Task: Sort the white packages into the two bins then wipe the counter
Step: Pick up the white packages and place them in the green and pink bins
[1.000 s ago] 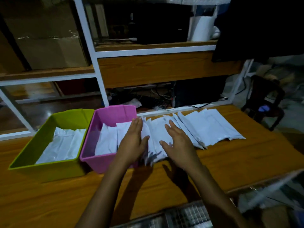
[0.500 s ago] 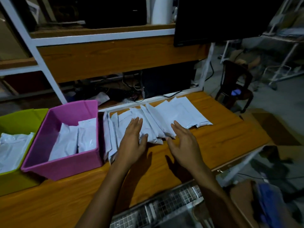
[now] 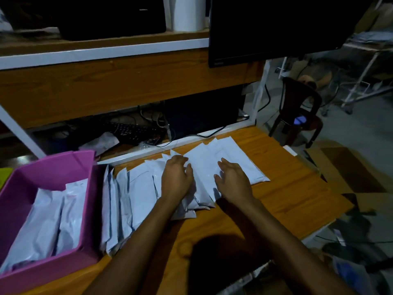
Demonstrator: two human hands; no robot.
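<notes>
Pink plastic bin sits near left on the wooden counter, with binned packages lying lengthwise inside. Just beside its right wall, white packages stand on edge, then fan flat across the counter. The left hand rests on the fan, fingertips bent down; whether they pinch anything cannot be told. The right hand lies there with fingers straight, slightly spread. Only a corner of the green bin shows, its contents cut off.

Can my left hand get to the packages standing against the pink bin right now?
Probably yes: the left hand rests on the fanned packages, and the upright packages against the pink bin stand just to its left, nothing in between.
</notes>
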